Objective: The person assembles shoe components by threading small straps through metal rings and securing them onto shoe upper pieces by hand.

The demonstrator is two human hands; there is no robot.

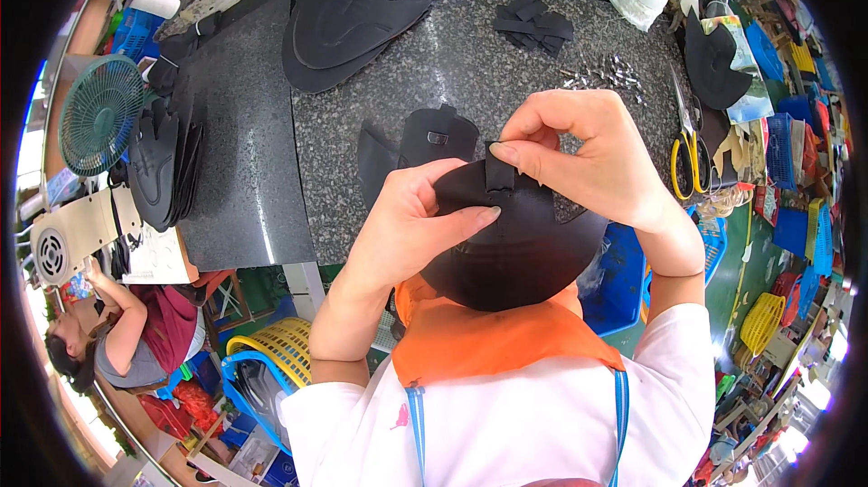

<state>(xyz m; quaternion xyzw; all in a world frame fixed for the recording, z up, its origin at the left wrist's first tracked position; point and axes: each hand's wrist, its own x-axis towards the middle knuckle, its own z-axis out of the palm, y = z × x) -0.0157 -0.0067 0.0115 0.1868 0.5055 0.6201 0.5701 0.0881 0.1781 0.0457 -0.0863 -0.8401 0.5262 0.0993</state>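
Black curved piece (511, 261), between hands (409, 220) (586, 154), strap (500, 172) pinched

No readable text, no legible labels or brands, no numbers or signs discernible

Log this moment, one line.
left hand: gripping black piece | right hand: pinching strip at its edge | scissors: lying rightward

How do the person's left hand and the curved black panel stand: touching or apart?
Touching. The head view shows the left hand gripping the curved black panel, its thumb lying across the panel's upper left part.
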